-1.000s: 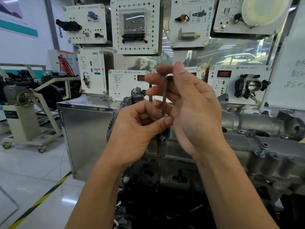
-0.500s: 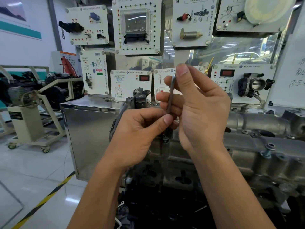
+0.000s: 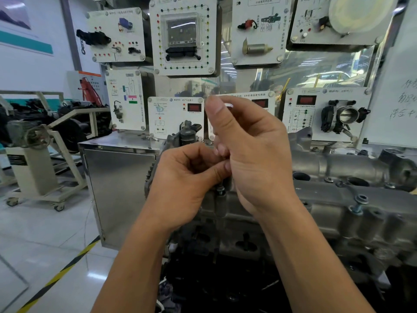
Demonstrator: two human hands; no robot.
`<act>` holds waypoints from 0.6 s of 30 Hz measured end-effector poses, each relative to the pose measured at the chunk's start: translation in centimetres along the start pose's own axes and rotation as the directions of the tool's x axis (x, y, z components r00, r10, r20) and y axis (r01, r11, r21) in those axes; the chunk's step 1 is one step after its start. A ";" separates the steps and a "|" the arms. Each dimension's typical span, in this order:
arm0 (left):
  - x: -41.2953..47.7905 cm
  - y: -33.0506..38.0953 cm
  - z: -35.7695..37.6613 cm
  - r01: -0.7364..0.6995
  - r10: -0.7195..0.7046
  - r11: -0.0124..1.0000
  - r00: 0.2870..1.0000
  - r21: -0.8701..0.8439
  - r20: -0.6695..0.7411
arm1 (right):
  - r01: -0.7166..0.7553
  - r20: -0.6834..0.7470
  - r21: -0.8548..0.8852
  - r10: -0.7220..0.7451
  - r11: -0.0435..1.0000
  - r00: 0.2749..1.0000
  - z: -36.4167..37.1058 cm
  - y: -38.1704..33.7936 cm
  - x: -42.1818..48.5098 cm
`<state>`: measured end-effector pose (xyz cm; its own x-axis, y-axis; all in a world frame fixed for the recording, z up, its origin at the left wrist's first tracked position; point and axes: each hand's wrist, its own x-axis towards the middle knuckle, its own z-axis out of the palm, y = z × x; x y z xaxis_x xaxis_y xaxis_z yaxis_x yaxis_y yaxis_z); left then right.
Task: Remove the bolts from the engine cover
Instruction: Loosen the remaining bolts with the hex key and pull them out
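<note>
You're loosening the small dark bolt [image 3: 221,191] at the grey cast-metal engine cover's [image 3: 327,195] near-left edge. Your left hand [image 3: 180,184] and right hand [image 3: 252,159] pinch a slim, mostly hidden metal key [image 3: 220,182] above it. Next, turn until it lifts free.

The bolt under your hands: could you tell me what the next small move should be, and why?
Probably twist the key to back the bolt out: it stands raised yet still seated in the cover, and the left hand and right hand both grip the mostly hidden key above it.
</note>
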<state>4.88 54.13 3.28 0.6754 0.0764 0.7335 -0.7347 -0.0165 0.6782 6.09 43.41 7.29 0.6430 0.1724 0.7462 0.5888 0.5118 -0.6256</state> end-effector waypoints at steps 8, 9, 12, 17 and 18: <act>0.1 -0.1 0.0 -0.029 0.030 0.999 0.999 0.028 -0.023 | 0.208 0.005 -0.234 -0.213 0.950 0.977 0.9 -0.1 -0.6; 0.1 -0.2 -0.1 -0.011 0.012 0.999 1.000 0.031 -0.027 | 0.204 -0.012 -0.218 -0.212 0.954 0.977 1.0 -0.2 -0.6; 0.2 -0.4 -0.1 0.021 -0.020 1.000 0.998 0.019 -0.053 | 0.058 -0.067 0.006 -0.057 0.998 0.996 0.8 -0.6 -0.4; 0.2 -0.6 -0.3 0.059 -0.059 0.998 0.998 0.027 -0.019 | -0.142 -0.074 0.202 0.160 0.969 0.984 -0.1 -0.9 0.1; 0.2 -0.6 -0.5 0.071 -0.071 0.997 0.997 0.012 -0.003 | -0.136 -0.088 0.188 0.154 0.973 0.984 -0.2 -0.8 0.2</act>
<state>5.46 54.63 3.01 0.7256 0.0808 0.6833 -0.6840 -0.0232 0.7291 5.83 42.90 7.87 0.7667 0.1746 0.6178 0.3932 0.6329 -0.6669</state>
